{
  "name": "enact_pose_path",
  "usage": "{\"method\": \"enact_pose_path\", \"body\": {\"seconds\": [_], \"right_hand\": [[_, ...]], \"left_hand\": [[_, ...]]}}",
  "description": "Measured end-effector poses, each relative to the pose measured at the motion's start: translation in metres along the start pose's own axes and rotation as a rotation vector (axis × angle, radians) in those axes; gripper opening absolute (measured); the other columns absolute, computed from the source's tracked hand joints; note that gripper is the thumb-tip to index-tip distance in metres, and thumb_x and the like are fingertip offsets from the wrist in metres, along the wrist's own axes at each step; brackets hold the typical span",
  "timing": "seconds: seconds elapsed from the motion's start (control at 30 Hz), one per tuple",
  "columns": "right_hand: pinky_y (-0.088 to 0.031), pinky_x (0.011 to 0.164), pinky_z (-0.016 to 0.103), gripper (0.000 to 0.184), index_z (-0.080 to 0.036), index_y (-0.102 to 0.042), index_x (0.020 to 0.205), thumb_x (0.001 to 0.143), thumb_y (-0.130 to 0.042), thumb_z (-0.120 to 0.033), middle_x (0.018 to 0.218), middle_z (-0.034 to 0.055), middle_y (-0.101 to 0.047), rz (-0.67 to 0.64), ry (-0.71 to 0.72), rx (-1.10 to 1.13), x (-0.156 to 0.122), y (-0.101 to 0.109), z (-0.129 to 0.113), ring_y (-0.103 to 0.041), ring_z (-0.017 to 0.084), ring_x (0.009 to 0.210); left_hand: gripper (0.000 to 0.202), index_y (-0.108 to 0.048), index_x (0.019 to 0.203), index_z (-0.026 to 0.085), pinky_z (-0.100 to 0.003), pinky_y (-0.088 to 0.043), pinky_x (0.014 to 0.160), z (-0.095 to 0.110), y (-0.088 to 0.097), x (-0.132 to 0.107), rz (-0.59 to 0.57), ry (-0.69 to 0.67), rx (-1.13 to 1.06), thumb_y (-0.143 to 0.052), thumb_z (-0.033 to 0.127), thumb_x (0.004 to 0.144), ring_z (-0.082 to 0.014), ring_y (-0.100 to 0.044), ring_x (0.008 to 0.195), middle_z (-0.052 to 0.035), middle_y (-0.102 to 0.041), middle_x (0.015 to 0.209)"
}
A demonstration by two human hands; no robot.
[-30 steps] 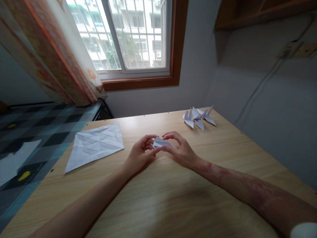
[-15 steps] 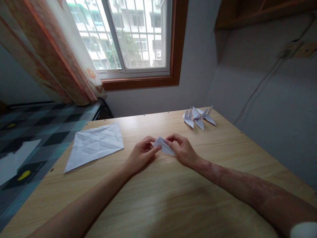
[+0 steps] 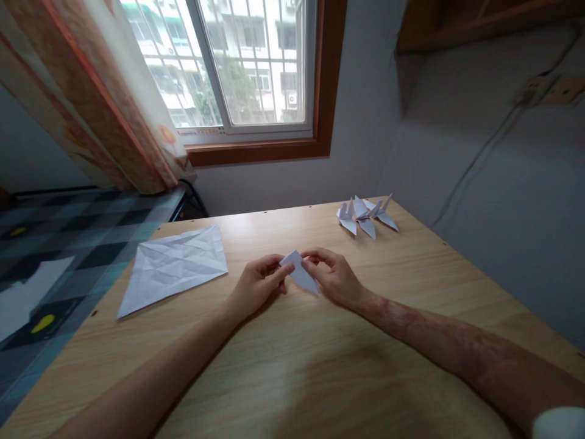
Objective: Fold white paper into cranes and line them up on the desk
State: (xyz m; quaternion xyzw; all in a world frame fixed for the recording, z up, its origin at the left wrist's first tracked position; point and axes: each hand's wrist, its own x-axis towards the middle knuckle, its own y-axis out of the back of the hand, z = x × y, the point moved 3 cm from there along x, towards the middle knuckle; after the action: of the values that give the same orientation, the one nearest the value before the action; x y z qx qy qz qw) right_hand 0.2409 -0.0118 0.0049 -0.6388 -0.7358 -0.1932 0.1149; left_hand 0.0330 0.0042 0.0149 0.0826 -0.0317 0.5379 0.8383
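Both my hands meet over the middle of the wooden table point(image 3: 292, 366) and pinch a small folded white paper piece point(image 3: 299, 272). My left hand point(image 3: 258, 286) grips its left edge with thumb and fingers closed. On the right side, my right hand point(image 3: 333, 277) pinches it, fingers curled. The piece is a narrow pointed shape, tilted with its lower tip toward me.
A creased, unfolded white sheet point(image 3: 176, 265) lies on the table to the left. Several finished folded paper cranes point(image 3: 365, 218) sit at the far right corner. A window and curtain stand behind; a checkered bed is beyond the table's left edge.
The folded piece has turned from lying flat between my fingers to standing tilted with one tip pointing down toward me. Both hands stayed in about the same place.
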Motion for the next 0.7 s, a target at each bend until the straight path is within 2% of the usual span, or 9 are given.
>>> {"method": "enact_pose_path", "body": {"seconds": [0.2, 0.43, 0.7], "right_hand": [[-0.055, 0.079, 0.032, 0.031, -0.024, -0.073, 0.130, 0.102, -0.075, -0.038, 0.087, -0.0006, -0.077, -0.097, 0.002, 0.037, -0.002, -0.003, -0.006, -0.072, 0.018, 0.079], [-0.059, 0.088, 0.036, 0.039, -0.024, -0.067, 0.140, 0.104, -0.072, -0.038, 0.115, 0.0062, -0.077, -0.230, 0.087, 0.101, -0.002, -0.004, -0.015, -0.069, 0.019, 0.092], [-0.058, 0.100, 0.040, 0.046, -0.025, -0.060, 0.146, 0.104, -0.073, -0.038, 0.128, 0.0079, -0.071, -0.301, 0.121, 0.119, -0.004, -0.003, -0.018, -0.067, 0.020, 0.100]], "left_hand": [[0.038, -0.080, 0.095, 0.015, -0.021, -0.046, 0.058, -0.002, 0.002, 0.001, 0.019, 0.022, -0.040, -0.083, 0.053, 0.095, -0.0115, -0.062, 0.061, -0.0011, -0.070, 0.071], [0.040, -0.078, 0.086, 0.015, -0.021, -0.048, 0.061, -0.001, 0.007, 0.004, 0.084, 0.065, -0.198, -0.087, 0.053, 0.091, -0.0109, -0.061, 0.061, -0.0013, -0.068, 0.069], [0.040, -0.077, 0.087, 0.015, -0.019, -0.047, 0.056, -0.005, 0.010, 0.007, 0.173, 0.135, -0.363, -0.094, 0.051, 0.083, -0.0103, -0.062, 0.063, -0.0018, -0.072, 0.075]]}}
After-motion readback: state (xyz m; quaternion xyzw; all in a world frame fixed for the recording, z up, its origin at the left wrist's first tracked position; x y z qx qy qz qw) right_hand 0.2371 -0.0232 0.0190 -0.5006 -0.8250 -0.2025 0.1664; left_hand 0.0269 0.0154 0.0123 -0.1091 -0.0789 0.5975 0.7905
